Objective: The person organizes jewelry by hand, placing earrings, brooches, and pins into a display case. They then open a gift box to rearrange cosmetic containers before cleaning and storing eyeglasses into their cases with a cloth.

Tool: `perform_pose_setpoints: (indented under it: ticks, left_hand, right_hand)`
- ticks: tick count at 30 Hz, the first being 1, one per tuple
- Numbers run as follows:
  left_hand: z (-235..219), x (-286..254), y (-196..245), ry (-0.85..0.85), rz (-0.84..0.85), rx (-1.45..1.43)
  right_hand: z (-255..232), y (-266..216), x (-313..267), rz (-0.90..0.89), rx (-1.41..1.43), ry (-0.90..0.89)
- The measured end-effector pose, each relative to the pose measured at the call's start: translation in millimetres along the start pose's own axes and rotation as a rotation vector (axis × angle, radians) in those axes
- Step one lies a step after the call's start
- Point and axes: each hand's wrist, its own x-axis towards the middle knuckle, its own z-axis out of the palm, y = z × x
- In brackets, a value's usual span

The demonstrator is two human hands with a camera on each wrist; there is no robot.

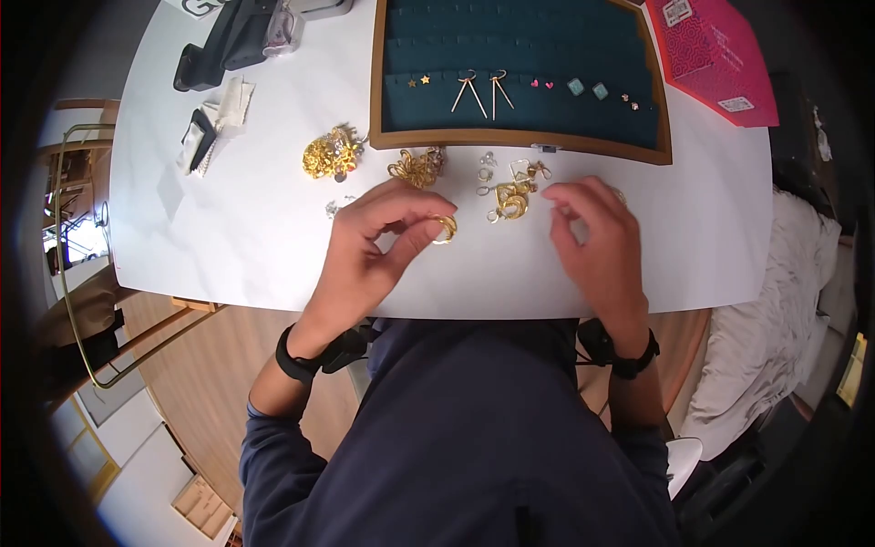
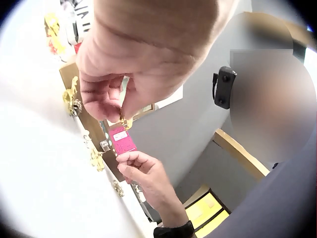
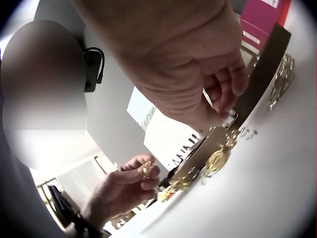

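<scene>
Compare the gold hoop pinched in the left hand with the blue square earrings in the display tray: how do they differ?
Colour: the gold hoop is yellow gold; the blue square earrings are pale blue.
Shape: the hoop is rounded; the earrings are square, corners up.
Place: the left hand holds the hoop; the earrings sit in the display tray.
Both are small jewellery.

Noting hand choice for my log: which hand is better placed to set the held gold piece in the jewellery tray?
Probably the left hand: it already pinches the gold piece, with the jewellery tray just beyond. The right hand, apparently empty, would need a handover.
</scene>
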Motion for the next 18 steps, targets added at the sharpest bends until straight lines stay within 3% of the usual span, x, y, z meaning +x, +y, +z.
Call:
perform_pose_setpoints:
  ticks: [5, 11, 14, 18]
  left_hand:
    - [0.8, -10.5, -5.8, 0.101, -0.116, -0.194]
    - [-6.9, -21.6, -6.8, 0.174, -0.197, -0.307]
    - [-12.7, -24.5, -12.4, 0.204, -0.178, -0.37]
    - [-23.4, -20.8, -11.4, 0.268, -0.203, -0.495]
  right_hand:
    - [22.3, -16.2, 3.7, -0.076, 0.046, -0.066]
    - [33.0, -14.1, -0.5, -0.049, 0.083, -0.089]
    - [22.6, -11.3, -4.3, 0.034, 0.231, -0.067]
    - [-8.5, -6.4, 1.0, 0.421, 0.603, -0.164]
